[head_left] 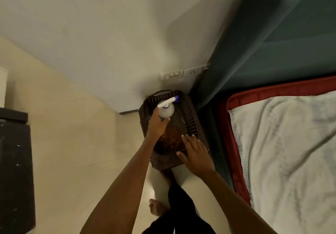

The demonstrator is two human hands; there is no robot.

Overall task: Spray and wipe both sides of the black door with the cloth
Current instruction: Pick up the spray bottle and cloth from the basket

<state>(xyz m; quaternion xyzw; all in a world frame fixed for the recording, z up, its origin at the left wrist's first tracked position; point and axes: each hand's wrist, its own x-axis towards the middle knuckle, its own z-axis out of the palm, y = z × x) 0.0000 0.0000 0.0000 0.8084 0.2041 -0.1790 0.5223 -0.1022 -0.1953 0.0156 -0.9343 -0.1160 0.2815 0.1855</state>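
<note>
the left hand (157, 124) grips a white plastic spray bottle (167, 106) over the dark slatted plastic basket (190, 117), while the right hand (195, 153), fingers straight and spread, hovers at its near edge.

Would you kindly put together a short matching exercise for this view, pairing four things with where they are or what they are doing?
Things:
1. left hand
2. right hand
3. spray bottle
4. dark basket

States:
A. stands on the floor by the wall
B. open, fingers spread over the basket
C. white with a purple nozzle tip
D. holds the bottle

Pairs: 1-D, 2-B, 3-C, 4-A
</note>
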